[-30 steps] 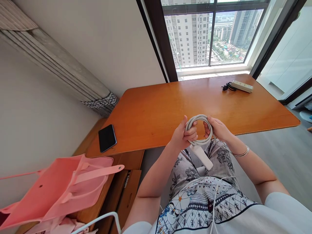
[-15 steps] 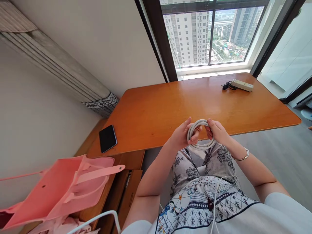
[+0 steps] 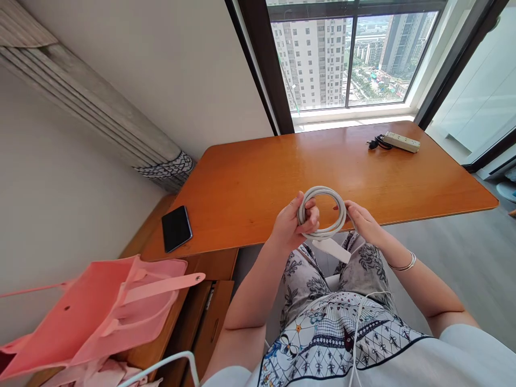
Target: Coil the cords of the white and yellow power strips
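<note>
Left hand [image 3: 295, 221] grips coiled cable [image 3: 342, 210]. Right hand [image 3: 363, 221] at cable's right side; cannot tell whether gripping. Power strip [image 3: 402, 142] on counter [image 3: 250, 188].

Left grip [image 3: 293, 221] holds cable coil [image 3: 323, 191], right grip [image 3: 363, 221] at edge; 1 phone [image 3: 176, 229] on table [image 3: 250, 188].

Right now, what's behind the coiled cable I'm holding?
The wooden table shows through the coiled cable. What's directly behind the cable itself is covered, and your left hand hides more table.
</note>
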`<state>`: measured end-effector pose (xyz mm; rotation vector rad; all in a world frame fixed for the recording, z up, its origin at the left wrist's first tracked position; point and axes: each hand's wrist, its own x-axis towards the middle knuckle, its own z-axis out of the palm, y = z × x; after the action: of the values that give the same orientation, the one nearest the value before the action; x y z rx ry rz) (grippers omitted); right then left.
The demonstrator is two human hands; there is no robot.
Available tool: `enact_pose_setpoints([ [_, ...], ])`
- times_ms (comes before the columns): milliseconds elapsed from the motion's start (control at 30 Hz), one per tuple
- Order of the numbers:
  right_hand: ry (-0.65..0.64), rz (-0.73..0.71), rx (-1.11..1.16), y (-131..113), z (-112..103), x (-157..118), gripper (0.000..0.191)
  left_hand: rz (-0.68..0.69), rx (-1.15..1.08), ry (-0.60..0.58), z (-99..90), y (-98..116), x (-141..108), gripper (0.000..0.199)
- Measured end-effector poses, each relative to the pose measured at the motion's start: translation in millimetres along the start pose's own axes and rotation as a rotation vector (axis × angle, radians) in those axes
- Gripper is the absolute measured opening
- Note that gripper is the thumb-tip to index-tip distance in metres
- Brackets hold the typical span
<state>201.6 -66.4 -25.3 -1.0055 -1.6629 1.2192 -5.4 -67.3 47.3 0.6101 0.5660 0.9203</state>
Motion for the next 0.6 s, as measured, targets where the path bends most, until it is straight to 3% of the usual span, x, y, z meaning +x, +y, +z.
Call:
enact_pose_setpoints([
  [133, -0.167, 0.147, -0.23, 19.6, -15.2, -21.9, 0.038, 0.152, -0.073, 0.122, 1.6, 23.5, -9.8, 0.057],
  [233, -0.158, 0.115, -0.33, 28.3, -23.7, -36.6, 0.034, 0.309, -0.114, 0.187, 4.5, 37.0, -15.7, 0.056],
  [400, 0.061, -0.166, -0.744, 18.2, -22.3, -50.5, 0.036, 0.513, -0.139, 0.27, 8.4, 43.7, -14.1, 0.053],
  [600, -0.118, -0.572, -1.241, -41.8, -2.8, -56.4, 0.04, 0.518, -0.114, 0.3, 13.7, 39.2, -3.8, 0.049],
])
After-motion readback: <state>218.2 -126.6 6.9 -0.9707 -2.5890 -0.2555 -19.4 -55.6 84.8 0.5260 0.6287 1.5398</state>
